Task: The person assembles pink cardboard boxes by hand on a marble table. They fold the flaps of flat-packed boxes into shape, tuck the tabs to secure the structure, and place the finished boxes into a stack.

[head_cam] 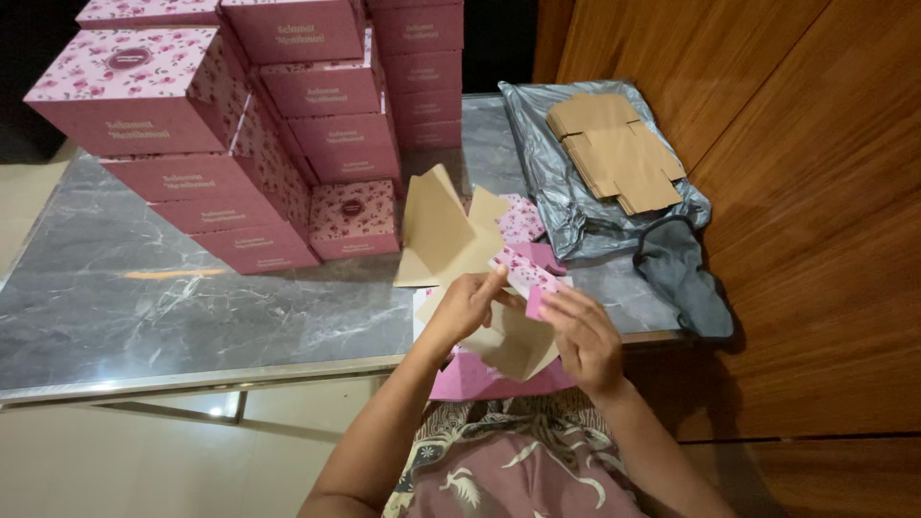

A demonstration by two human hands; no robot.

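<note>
The person sits at the near edge of a grey marble table [192, 307] and works a flat cardboard blank [451, 240], pink and flowered outside, plain brown inside.

Grip state: the left hand [467, 305] is closed on a brown panel of the blank, thumb raised against a pink flap. The right hand [583, 338] pinches the end of that pink flap [526, 273] between thumb and fingers. Both hands grasp the blank; neither is released.

Position of the work: the blank stands partly unfolded directly above and behind the two grips, with brown panels rising away from the hands and a pink panel hanging below them over the table edge, toward the person's patterned lap.

Step in hand, as judged: folding a side flap of a carton under assembly. The box is not yet formed; its walls lie open and no corner is locked.

Next move, as judged: the flap calls for a clean crease along its score line, with the left hand steadying the panel while the right hand turns the flap inward. An uneven pull risks a bent panel.

Surroundings: beyond the grips, to the left, stands a stack of finished pink boxes [240, 125]. Beyond the grips, to the right, a grey plastic bag [566, 192] lies open with flat brown blanks [619, 153] on it, next to a wooden wall [815, 240].
</note>
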